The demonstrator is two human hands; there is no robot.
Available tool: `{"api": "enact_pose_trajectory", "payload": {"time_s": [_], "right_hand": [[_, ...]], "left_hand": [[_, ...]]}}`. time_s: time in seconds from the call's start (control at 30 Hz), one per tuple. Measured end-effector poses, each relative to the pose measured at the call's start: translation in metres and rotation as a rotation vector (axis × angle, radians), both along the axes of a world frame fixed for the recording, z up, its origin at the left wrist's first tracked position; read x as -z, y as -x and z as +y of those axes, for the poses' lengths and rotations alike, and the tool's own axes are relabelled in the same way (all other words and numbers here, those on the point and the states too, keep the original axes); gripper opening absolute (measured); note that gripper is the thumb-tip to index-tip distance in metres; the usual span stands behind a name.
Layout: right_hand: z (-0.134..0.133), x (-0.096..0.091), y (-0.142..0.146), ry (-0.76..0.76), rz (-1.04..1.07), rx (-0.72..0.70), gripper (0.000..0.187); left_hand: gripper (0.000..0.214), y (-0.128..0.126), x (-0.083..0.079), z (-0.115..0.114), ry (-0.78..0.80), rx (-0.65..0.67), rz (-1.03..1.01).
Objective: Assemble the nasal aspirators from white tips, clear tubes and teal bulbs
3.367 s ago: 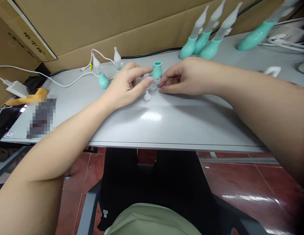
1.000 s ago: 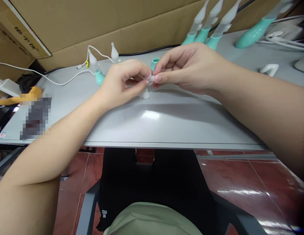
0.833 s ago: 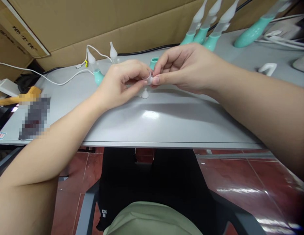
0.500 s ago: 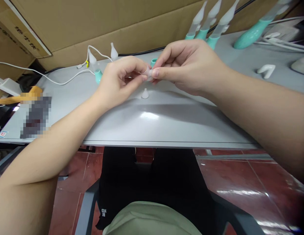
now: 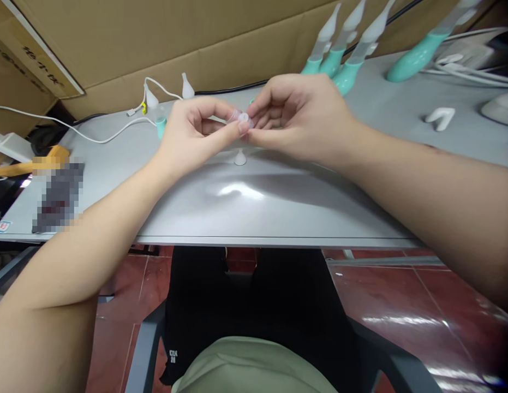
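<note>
Between my two hands, above the table, is a small transparent plastic piece (image 5: pixel 243 117) with a whitish round end. My left hand (image 5: pixel 192 128) pinches it between thumb and fingers. The fingertips of my right hand (image 5: pixel 300 117) close on its right side, and they partly cover it. Just below the hands, a small white cone-shaped tip (image 5: pixel 239 158) stands upright on the table. A teal part (image 5: pixel 251 100) behind the hands is almost wholly hidden by my right fingers.
Several teal devices with transparent tubes and white nozzles (image 5: pixel 346 65) stand at the back right. A white bent piece (image 5: pixel 441 117) lies on the grey table (image 5: pixel 188 218). White nozzles (image 5: pixel 187 86) and a white cable (image 5: pixel 102 141) are at back left. Cardboard (image 5: pixel 155 38) walls the rear.
The transparent piece has turned so its round end faces up more. My right thumb has dropped lower, and my right fingers now hide most of the teal part behind.
</note>
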State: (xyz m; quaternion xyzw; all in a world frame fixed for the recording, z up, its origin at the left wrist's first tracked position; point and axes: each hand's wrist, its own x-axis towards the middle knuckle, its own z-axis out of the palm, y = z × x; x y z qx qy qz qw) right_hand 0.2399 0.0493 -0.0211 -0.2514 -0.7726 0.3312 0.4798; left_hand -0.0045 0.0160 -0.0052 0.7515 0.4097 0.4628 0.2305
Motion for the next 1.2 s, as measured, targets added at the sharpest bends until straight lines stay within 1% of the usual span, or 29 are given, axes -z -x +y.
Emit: {"api": "enact_pose_trajectory", "payload": {"time_s": [0.13,0.23,0.33,0.47,0.6,0.7,0.83,0.9,0.97,1.07,1.13,1.2], "right_hand": [[-0.002,0.001,0.003,-0.127,-0.072,0.101,0.046],[-0.005,0.0,0.006,-0.165,-0.121,0.113,0.049],[-0.008,0.002,0.008,-0.186,-0.12,0.119,0.049],[-0.009,0.006,0.01,-0.213,-0.104,0.158,0.043],[-0.005,0.011,0.008,-0.249,-0.113,0.126,0.054],[-0.004,0.009,0.007,-0.217,-0.1,0.091,0.057],[-0.011,0.001,0.008,-0.14,-0.009,0.124,0.049],[-0.014,-0.002,0.009,-0.07,0.039,0.134,0.045],[-0.015,-0.004,0.01,-0.019,0.053,0.131,0.043],[-0.015,-0.004,0.008,-0.035,0.008,0.117,0.035],[-0.016,-0.006,0.006,-0.081,-0.061,0.113,0.025],[-0.016,-0.008,0.004,-0.15,-0.144,0.134,0.02]], "left_hand": [[0.028,-0.002,-0.002,-0.006,0.068,-0.054,-0.029],[0.02,-0.004,-0.002,-0.006,0.091,-0.087,-0.023],[0.021,-0.007,-0.002,-0.004,0.07,-0.108,-0.005],[0.022,-0.007,-0.004,-0.004,0.029,-0.094,0.005],[0.019,-0.003,-0.003,-0.002,0.008,-0.07,0.04],[0.027,-0.004,0.0,0.002,-0.025,-0.088,0.017],[0.039,-0.006,0.004,0.007,-0.033,-0.08,-0.056],[0.049,-0.006,0.006,0.008,0.018,-0.049,-0.068],[0.052,-0.005,0.007,0.008,0.089,-0.027,-0.068],[0.039,-0.004,0.006,0.007,0.154,-0.023,-0.107],[0.03,-0.002,0.006,0.007,0.157,-0.01,-0.143],[0.026,0.0,0.007,0.009,0.143,0.023,-0.166]]}}
